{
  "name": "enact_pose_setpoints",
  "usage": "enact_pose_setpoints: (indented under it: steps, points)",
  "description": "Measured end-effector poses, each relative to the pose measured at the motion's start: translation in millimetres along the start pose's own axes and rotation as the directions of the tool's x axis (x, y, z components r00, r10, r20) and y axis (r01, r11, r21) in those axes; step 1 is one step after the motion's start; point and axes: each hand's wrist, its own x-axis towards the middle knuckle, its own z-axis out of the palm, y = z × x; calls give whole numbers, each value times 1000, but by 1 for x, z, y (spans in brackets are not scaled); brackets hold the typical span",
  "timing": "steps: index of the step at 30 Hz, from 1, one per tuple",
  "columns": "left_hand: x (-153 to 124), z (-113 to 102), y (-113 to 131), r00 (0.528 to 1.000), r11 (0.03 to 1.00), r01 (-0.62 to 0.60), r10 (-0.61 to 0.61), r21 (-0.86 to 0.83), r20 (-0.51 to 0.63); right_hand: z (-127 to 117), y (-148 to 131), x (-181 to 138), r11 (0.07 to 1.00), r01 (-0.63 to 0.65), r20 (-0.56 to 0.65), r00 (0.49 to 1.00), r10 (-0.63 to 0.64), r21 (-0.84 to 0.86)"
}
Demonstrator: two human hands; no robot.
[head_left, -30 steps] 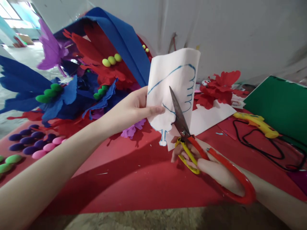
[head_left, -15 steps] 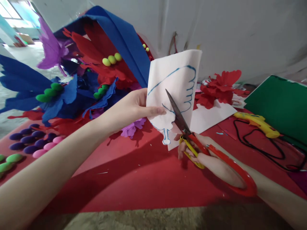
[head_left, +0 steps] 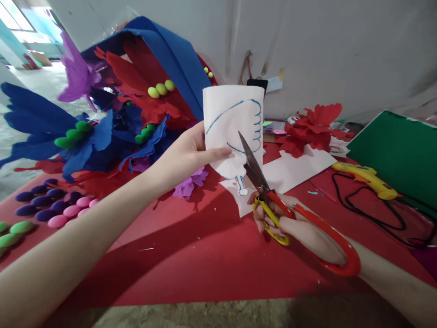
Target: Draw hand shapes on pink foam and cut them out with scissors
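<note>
My left hand (head_left: 196,152) pinches a folded white sheet of paper (head_left: 235,118) by its left edge, thumb in front and fingers hidden behind. Blue marker lines on the paper trace a wing with a scalloped right side, and a narrow stem hangs from its partly cut lower edge. In my right hand (head_left: 293,228) is a pair of scissors (head_left: 257,175) with one red and one yellow handle. The blades are parted and point up and left, at the paper's lower right, with the upper blade in front of the drawing.
Blue butterflies (head_left: 73,136), red butterflies (head_left: 146,77) and a blue folded sheet (head_left: 170,50) fill the left side. Coloured ovals (head_left: 44,198) lie front left on the red table (head_left: 191,269). At right are red flowers (head_left: 314,123), a yellow glue gun (head_left: 368,177) with black cord, and a green board (head_left: 392,141).
The paper has shifted left and turned flatter towards me, its stem swinging a little to the right and up. My right hand with the scissors has barely moved.
</note>
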Motion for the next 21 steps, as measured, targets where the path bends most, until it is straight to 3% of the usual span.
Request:
enact_pose_setpoints:
  steps: [6,21]
  points:
    - [0,0,2,989,999,21,-17,-30,144,-1,3,0,999,47,7,999,-47,19]
    - [0,2,2,991,998,60,-56,-28,125,-5,7,7,998,36,10,999,-37,56]
